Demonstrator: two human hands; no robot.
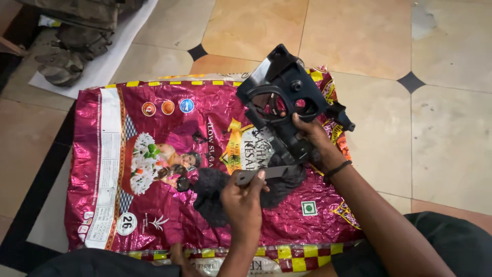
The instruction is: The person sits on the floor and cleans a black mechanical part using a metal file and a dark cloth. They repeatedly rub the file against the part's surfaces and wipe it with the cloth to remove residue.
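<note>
The black plastic housing (287,97) is held up over the magenta printed sack (154,169), toward the sack's 1 o'clock corner. The right hand (312,136) grips its lower stem, fingers closed around it. At 7 o'clock from the housing, the left hand (243,197) pinches a flat dark metal strip (266,173), its free end pointing toward the stem. Judging by this, the strip is being brought to the housing; a firm right-hand hold and a level strip would serve best. A dark cloth (215,197) lies on the sack under the left hand. The tiled floor (441,143) lies open from 12 to 4 o'clock; a camouflage bundle (72,46) sits well apart at 10 o'clock. The person's knees bound the near edge.
</note>
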